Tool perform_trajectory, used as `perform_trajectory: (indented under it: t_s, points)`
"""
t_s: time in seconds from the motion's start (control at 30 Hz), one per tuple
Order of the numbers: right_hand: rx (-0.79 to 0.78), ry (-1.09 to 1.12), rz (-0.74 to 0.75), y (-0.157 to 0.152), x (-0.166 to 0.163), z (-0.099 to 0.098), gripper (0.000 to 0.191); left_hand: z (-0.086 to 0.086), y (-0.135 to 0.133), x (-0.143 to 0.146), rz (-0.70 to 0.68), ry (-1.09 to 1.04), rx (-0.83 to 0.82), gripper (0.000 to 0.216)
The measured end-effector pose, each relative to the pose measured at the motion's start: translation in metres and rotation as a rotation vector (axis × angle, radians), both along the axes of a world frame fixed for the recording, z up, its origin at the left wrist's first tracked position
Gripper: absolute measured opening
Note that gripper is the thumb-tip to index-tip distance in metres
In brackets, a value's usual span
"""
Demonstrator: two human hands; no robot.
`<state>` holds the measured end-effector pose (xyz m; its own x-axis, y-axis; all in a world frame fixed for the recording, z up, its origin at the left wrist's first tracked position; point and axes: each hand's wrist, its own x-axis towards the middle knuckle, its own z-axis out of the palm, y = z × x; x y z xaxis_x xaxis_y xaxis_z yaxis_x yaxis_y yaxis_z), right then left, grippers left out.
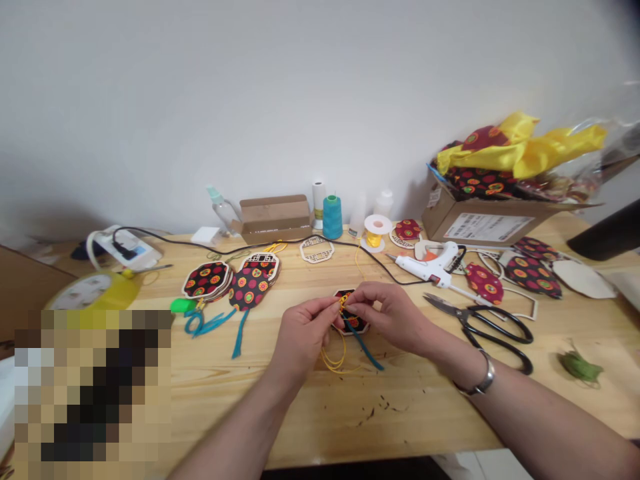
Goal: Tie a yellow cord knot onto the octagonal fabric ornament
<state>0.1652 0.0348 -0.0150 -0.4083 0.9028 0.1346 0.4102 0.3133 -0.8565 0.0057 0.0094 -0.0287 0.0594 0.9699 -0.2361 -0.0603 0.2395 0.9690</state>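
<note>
Fingertips of my left hand (313, 330) and my right hand (387, 317) meet in a pinch, both on a knotted yellow cord (343, 304). Loose loops of that cord hang to the table below my left hand. Just behind and under the fingers lies a small dark patterned fabric piece with a pale wooden frame (354, 325), partly hidden by my hands. A teal tassel (367, 350) trails from it toward the lower right. To the right of my right hand rest black-handled scissors (475, 320), blades pointing left. The exact shape of the knot is hidden by my fingers.
A white glue gun (425, 265), a spool of yellow cord (376, 233) and a teal thread cone (332, 217) stand behind. Finished-looking fabric pieces (249, 287) lie left. A cardboard box (480, 223) with cloth is back right; green cord (580, 367) lies at right.
</note>
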Motion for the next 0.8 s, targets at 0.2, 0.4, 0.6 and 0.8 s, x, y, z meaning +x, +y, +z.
perform_trajectory:
  t_s: [0.2,0.4,0.6,0.8]
  points:
    - [-0.005,0.005,-0.006,-0.0003,0.0002,-0.0005,0.013,0.0014,-0.0002,0.0004,0.0,-0.019,-0.01,0.025]
    - [-0.034,0.0,-0.03,0.0001,-0.0006,-0.0001,0.012,0.0006,-0.0001,0.0009,0.017,-0.028,-0.011,0.02]
    - [0.016,-0.018,-0.055,-0.0024,-0.0018,-0.0001,0.012,-0.0006,0.0002,0.0004,0.011,-0.03,-0.018,0.02]
    - [0.432,-0.104,-0.016,-0.0061,-0.0011,-0.0054,0.013,0.0019,-0.0004,0.0009,-0.014,0.034,-0.019,0.019]
